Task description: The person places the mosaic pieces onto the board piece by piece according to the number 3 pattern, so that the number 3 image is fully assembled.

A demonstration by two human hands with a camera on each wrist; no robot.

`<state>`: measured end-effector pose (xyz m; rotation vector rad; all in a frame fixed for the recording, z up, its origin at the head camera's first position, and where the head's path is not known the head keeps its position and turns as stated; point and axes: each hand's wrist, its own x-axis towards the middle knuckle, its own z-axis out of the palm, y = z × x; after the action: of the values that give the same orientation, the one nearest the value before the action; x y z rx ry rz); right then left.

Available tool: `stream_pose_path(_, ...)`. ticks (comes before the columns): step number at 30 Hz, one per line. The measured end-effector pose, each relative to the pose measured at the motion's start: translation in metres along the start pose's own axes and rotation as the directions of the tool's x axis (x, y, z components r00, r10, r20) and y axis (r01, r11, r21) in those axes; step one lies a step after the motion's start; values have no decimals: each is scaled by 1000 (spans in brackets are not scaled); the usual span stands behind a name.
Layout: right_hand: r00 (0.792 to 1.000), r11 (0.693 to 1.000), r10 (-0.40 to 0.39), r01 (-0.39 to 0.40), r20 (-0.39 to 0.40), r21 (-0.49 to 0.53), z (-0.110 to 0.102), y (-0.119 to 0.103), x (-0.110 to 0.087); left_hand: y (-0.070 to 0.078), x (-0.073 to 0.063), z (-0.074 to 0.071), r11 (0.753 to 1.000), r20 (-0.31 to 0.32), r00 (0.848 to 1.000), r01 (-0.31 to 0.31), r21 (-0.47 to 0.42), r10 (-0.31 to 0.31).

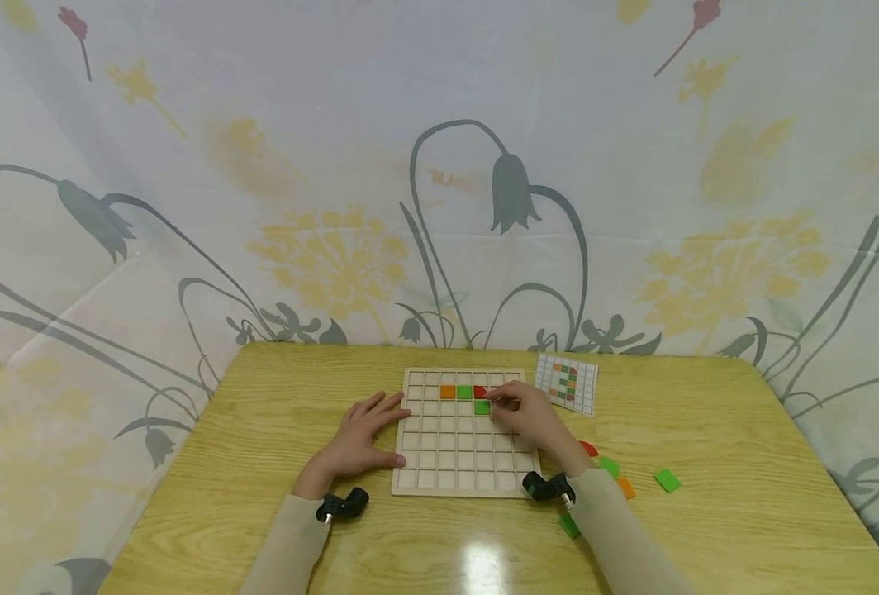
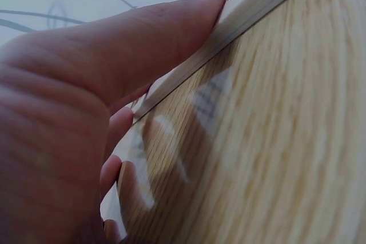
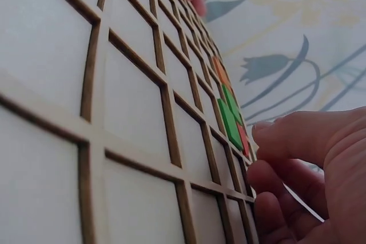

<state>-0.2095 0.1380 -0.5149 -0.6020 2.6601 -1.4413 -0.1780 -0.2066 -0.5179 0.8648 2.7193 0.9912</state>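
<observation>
Nearest, two pale sleeves [image 1: 283, 545], each with one black wrist camera [image 1: 346, 502]. By the right sleeve, on the yellow wood-grain table [image 1: 737, 529], five loose flat tiles: three green [image 1: 667, 480], one orange [image 1: 626, 489], one curved-edged red [image 1: 588, 449].

Farther left, left hand [image 1: 353, 440], fingers spread and loose, thumb and fingertips resting on the left rim of one pale wooden grid board [image 1: 447, 442]. Mid-table, this board, roughly square, sides running away from and across the body; cannot tell a long axis.

Over its far right part, right hand [image 1: 530, 416], fingers bent, tips at one red tile [image 1: 479, 392]; cannot tell whether pinching or only touching. In the board, one green tile [image 1: 482, 407] nearer; beyond, in a crosswise row, one orange tile [image 1: 448, 392], another green tile [image 1: 464, 392], then the red.

Farther right, one printed white card [image 1: 586, 387], slightly turned. Behind, one flower-patterned curtain [image 1: 365, 99].
</observation>
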Motion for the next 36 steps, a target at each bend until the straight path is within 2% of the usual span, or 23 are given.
stream_pose_path(6,999,999,33,-33,-3,6,-11,-7,-8,-2,0,1,1000,4,1000,1,-9,-1)
stream_pose_path(11,999,998,49,-49,-16,-33,-22,-8,-12,-3,-1,1,1000,3,1000,3,-17,-3)
stream_pose_path(17,998,996,12,-17,-57,-85,-36,-8,-23,-3,-1,2,1000,0,1000,0,-10,0)
stream_pose_path(24,995,993,-40,29,-95,-115,-50,-6,-41,-4,-2,2,1000,-5,1000,3,-2,-3)
stream_pose_path(36,993,982,-19,-3,-114,-187,-74,2,-80,-5,1,2,1000,-4,1000,2,1,-2)
